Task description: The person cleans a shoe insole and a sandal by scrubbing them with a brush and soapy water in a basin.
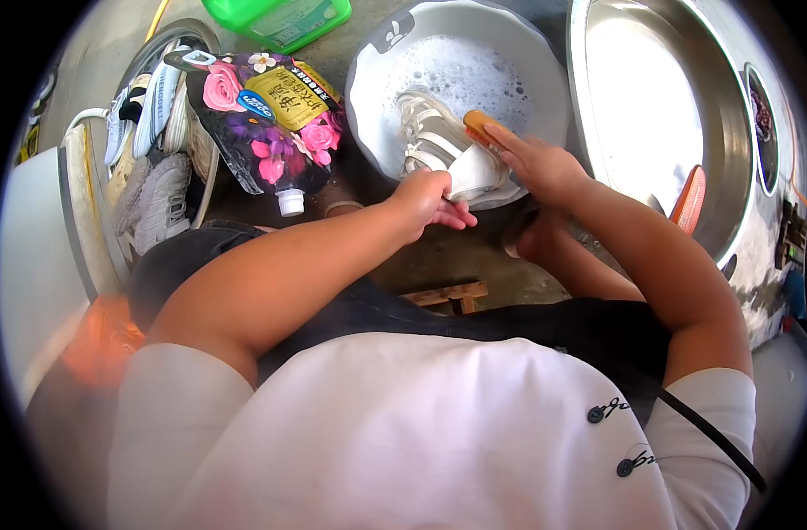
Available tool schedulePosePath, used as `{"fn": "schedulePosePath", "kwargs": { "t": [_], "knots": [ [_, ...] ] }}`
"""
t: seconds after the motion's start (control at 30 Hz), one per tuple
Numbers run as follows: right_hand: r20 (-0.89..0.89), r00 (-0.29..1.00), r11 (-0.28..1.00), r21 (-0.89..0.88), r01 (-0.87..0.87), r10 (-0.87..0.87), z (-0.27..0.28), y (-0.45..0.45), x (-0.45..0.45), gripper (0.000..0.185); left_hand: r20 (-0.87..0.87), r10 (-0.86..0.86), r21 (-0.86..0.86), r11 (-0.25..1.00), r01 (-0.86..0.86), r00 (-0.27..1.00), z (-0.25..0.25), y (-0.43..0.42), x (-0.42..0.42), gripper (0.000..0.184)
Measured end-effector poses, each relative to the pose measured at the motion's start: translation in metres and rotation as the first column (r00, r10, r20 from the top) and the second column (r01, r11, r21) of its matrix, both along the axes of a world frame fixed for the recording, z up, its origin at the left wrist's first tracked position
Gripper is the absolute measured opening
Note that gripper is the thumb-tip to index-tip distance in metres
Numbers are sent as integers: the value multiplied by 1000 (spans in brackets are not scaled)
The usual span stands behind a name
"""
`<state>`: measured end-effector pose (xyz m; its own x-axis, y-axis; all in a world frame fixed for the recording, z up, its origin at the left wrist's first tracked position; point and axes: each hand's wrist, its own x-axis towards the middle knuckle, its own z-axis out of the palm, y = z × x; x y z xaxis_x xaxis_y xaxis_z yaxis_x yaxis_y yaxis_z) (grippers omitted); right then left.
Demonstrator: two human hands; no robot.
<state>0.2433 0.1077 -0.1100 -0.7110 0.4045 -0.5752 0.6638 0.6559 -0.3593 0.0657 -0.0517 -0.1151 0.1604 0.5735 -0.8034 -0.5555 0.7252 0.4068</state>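
Observation:
A white shoe rests tilted over the near rim of a grey basin of sudsy water. My left hand grips its near end, with the other fingers curled below. In my right hand is an orange-brown scrubbing brush, pressed along the shoe's right side. The brush's bristles are hidden from view.
A dark floral detergent bag with a white cap lies left of the basin. Beyond it several shoes fill a container. A green jug stands behind. At right, a large metal tub holds an orange object.

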Motion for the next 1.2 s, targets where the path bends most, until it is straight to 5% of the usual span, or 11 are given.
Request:
{"fn": "schedulePosePath", "kwargs": {
  "t": [0.1,0.13,0.23,0.37,0.47,0.67,0.9,1.03,1.07,1.13,1.2],
  "knots": [
    [-90,964,960,-155,234,-249,-39,-2,11,77,-37,11,8,1000,-11,999,-14,-2,2,34],
    [49,913,848,-354,394,-404,-29,1,-3,99,-132,0,19,1000,3,991,-21,1,2,33],
    [217,811,687,-441,578,-543,-8,0,-38,103,-264,50,24,999,-45,963,-35,6,3,32],
    [332,713,485,-553,677,-617,-46,4,-38,65,-305,197,-56,973,-224,932,-4,23,3,48],
    [331,637,324,-647,690,-697,-26,-2,-39,45,-395,85,-56,992,-117,915,-26,21,-10,45],
    [255,442,144,-710,689,-860,17,-13,-39,39,-534,249,186,967,-175,808,-17,39,-39,42],
    [-38,461,373,-648,664,-887,69,-11,-47,47,-898,148,104,987,-126,415,26,31,-50,62],
    [-117,600,537,-600,593,-792,100,-1,-53,47,-862,506,445,730,518,27,75,17,-40,59],
    [-107,640,547,-636,544,-761,106,3,-54,45,-854,519,452,726,519,18,91,14,-38,59],
    [-130,710,595,-660,459,-692,119,6,-57,39,-802,547,98,516,851,-240,114,7,-35,57],
    [-133,730,612,-656,442,-670,124,6,-63,41,-908,365,32,551,834,-206,115,5,-35,56]
  ]
}}
